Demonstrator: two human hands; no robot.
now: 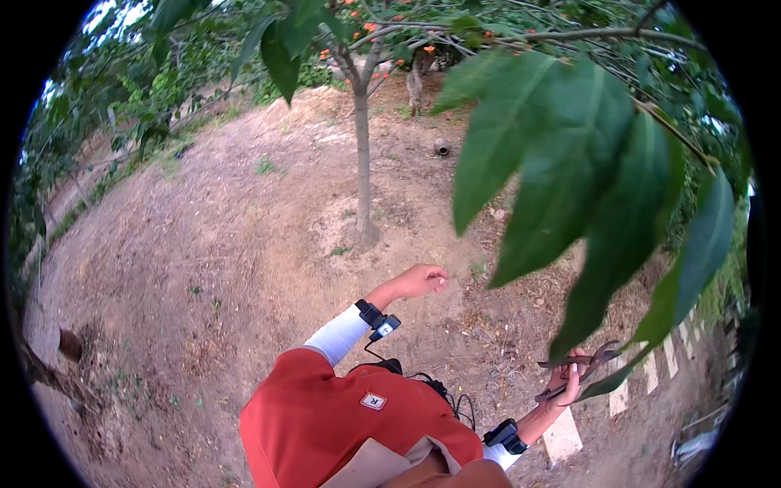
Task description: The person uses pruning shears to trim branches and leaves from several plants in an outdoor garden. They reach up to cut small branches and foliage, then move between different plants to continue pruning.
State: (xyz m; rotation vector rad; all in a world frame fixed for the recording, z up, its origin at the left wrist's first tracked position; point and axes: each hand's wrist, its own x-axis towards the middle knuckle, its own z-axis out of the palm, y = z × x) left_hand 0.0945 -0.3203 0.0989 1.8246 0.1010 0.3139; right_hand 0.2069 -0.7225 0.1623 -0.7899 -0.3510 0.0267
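Observation:
My left hand (422,281) reaches out over the bare soil in front of my body, its fingers loosely curled and nothing visible in them. At the lower right, my right hand (566,379) grips dark metal pruning shears (597,361). Their handles spread on either side of the fingers, and the curved jaw end points to the right. Large green leaves (567,152) hang close to the camera, and their lower tips partly cover the shears and my right hand. They grow from a thin branch (677,131) at the upper right.
A slim tree trunk (363,165) rises ahead, with orange flowers (370,27) near its crown. A small pot (441,147) lies on the ground behind it. Pale paving slabs (619,396) run along the right. A darker trunk (58,381) leans at the left rim.

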